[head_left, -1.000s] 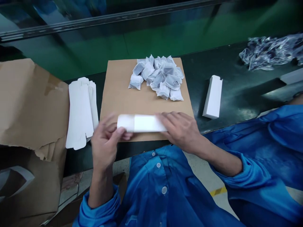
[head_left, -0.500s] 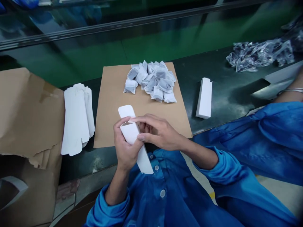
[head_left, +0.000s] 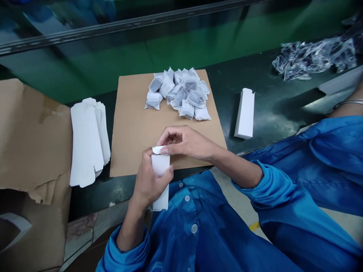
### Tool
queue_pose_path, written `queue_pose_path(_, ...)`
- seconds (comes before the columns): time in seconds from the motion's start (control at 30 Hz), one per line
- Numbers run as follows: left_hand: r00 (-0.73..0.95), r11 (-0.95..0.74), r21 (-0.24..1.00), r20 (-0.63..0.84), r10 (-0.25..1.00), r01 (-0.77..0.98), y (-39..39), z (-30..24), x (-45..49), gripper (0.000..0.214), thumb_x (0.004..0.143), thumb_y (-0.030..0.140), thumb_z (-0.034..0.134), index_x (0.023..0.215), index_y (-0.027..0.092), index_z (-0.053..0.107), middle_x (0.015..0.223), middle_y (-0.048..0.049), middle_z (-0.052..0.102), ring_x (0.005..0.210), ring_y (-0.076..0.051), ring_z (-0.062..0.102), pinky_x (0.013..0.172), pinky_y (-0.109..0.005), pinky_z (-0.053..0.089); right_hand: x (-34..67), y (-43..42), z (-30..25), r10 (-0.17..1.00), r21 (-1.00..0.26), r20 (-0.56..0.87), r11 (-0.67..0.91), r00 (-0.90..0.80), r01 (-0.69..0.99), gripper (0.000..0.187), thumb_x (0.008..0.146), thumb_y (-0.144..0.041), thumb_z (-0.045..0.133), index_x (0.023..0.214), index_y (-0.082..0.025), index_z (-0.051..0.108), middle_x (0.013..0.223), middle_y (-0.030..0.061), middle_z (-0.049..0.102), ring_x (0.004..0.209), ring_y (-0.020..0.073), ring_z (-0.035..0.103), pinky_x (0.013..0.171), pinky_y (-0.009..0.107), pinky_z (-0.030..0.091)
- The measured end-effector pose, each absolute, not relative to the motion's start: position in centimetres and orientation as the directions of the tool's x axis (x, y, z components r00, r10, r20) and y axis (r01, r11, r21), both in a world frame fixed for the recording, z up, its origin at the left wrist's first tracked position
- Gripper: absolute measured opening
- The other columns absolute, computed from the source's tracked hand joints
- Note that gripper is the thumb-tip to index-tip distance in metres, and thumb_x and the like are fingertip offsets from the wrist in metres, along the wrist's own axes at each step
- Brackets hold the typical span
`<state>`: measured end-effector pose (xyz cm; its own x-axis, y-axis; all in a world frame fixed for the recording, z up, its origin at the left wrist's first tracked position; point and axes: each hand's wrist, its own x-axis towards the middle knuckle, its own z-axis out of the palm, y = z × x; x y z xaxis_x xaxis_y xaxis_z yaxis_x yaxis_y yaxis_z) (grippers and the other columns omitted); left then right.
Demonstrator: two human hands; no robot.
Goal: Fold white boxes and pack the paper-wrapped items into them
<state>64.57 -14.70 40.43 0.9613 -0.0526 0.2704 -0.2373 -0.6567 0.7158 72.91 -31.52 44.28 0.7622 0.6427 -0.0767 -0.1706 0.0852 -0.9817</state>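
My left hand [head_left: 150,181] is wrapped round a narrow white box [head_left: 161,166], which stands tilted over the front edge of the bench. At the box's top end, my right hand [head_left: 181,142] pinches the white end flap [head_left: 158,150] between thumb and fingers, and the flap is bent over towards me. Beyond the hands, a heap of small wrapped white packets [head_left: 181,92] lies on a brown cardboard sheet [head_left: 133,132]. What the box holds inside is hidden.
Flat white cartons [head_left: 86,141] are stacked at left, beside a large brown cardboard box [head_left: 31,132]. On the dark bench [head_left: 266,105] at right stands another white box [head_left: 245,113]. Clear plastic bags [head_left: 314,58] lie farther back. A co-worker's blue sleeve [head_left: 334,139] is at the right edge.
The flap that stood up at the box's far end is now folded over, with my right thumb on it. The box has turned more upright in my left hand.
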Motion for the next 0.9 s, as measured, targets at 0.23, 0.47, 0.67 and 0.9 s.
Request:
queue_pose_path(0.23, 0.937, -0.534, 0.797, 0.348, 0.025, -0.282, -15.4, 39.2, 63.9, 0.097, 0.077, 0.031, 0.074, 0.151, 0.025, 0.011, 0.125, -0.0120, 0.055, 0.108, -0.024, 0.062, 0.084, -0.037, 0.055, 71.4, -31.5, 43.3, 0.562, -0.995, 0.015, 0.094, 0.827, -0.046, 0.022, 0.080, -0.032, 0.077, 0.091, -0.013, 0.072, 0.090, 0.0043, 0.071, 0.080, 0.0138, 0.064, 0.071, 0.026, 0.050)
queue_pose_path(0.47, 0.950, -0.662, 0.690, 0.291, -0.117, -0.293, -14.4, 40.0, 63.9, 0.075, 0.086, 0.034, 0.064, 0.150, 0.023, 0.026, 0.143, -0.0152, 0.048, 0.129, -0.030, 0.052, 0.102, -0.047, 0.049, 69.0, -31.1, 41.9, 0.472, -0.913, 0.343, -0.035, 0.812, 0.406, 0.019, 0.091, -0.020, 0.064, 0.108, -0.018, 0.072, 0.115, 0.0078, 0.072, 0.114, 0.0171, 0.064, 0.101, 0.035, 0.051)
queue_pose_path(0.67, 0.951, -0.633, 0.711, 0.267, -0.158, -0.305, -14.2, 39.9, 63.8, 0.066, 0.087, 0.032, 0.063, 0.145, 0.024, 0.032, 0.139, -0.0131, 0.050, 0.125, -0.026, 0.055, 0.100, -0.044, 0.050, 68.5, -30.9, 40.5, 0.455, -0.695, 0.556, -0.204, 0.696, 0.689, 0.020, 0.096, -0.021, 0.054, 0.106, -0.014, 0.070, 0.112, 0.0106, 0.072, 0.106, 0.0184, 0.065, 0.094, 0.037, 0.055)
queue_pose_path(0.9, 0.939, -0.394, 0.910, 0.239, 0.247, -0.129, -15.7, 38.7, 65.2, 0.054, 0.082, 0.042, 0.071, 0.126, 0.022, 0.047, 0.124, -0.0099, 0.056, 0.110, -0.022, 0.063, 0.091, -0.037, 0.055, 67.8, -31.3, 41.3, 0.553, -0.822, 0.312, -0.251, 0.772, 0.511, 0.051, 0.097, -0.037, 0.055, 0.144, -0.019, 0.046, 0.145, 0.0114, 0.054, 0.136, 0.0214, 0.050, 0.110, 0.042, 0.046)
